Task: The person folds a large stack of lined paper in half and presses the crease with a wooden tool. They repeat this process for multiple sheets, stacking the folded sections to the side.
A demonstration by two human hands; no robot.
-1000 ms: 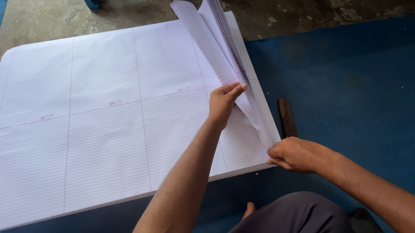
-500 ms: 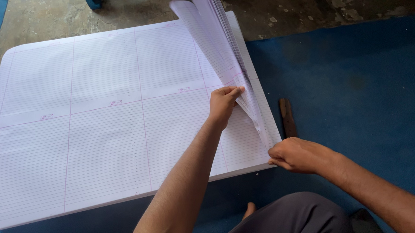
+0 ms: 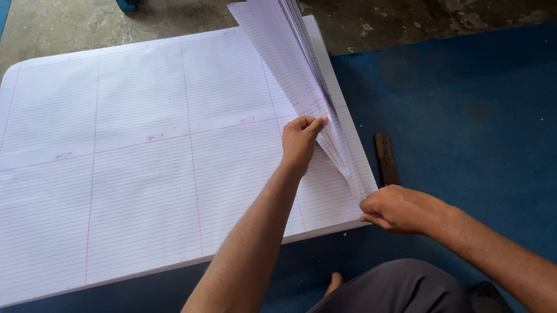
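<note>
Blue floor mat (image 3: 480,121) under ruled paper stack (image 3: 134,169), left hand (image 3: 301,142) and right hand (image 3: 398,209) gripping fanned sheets (image 3: 295,63).

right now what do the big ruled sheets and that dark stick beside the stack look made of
The ruled sheets look like thin matte white paper: the lifted sheets bend and fan out between the left hand and right hand. The dark stick looks like worn wood, though dull metal is possible.
</note>
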